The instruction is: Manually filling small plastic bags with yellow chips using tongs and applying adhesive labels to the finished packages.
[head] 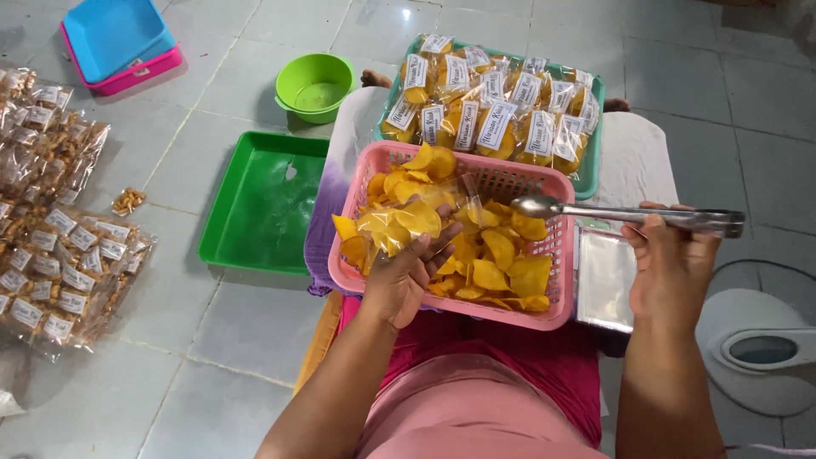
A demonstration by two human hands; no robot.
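The person sits on the tiled floor with a pink basket [557, 255] of yellow chips [497, 259] across the lap. The left hand [406, 276] is closed around a clear plastic bag [406, 217] partly filled with chips, held over the basket's near-left corner; the bag's mouth points toward one o'clock. The right hand [671, 268] grips the handle end of metal tongs [629, 214], fingers wrapped over them. The tongs' long axis runs almost level, three o'clock to nine o'clock, with the spoon-shaped tip over the middle of the basket, just beside the bag at its three o'clock. The loose chips lie directly beneath that tip, so the right hand's tool is nearer to them than the left hand is.

At twelve o'clock beyond the basket stands a teal tray [595, 174] stacked with filled, labelled packets [493, 119]. A green tray [263, 204] lies at ten o'clock, a green bowl [314, 85] past it, and blue and pink lids [119, 42] in the far corner. More filled packets [59, 255] are heaped at nine o'clock. Empty clear bags [605, 276] rest just right of the basket, partly hidden by the right wrist.

Whether the tongs' two arms are pressed together cannot be told. The white object [756, 348] at four o'clock is cut off by the frame.
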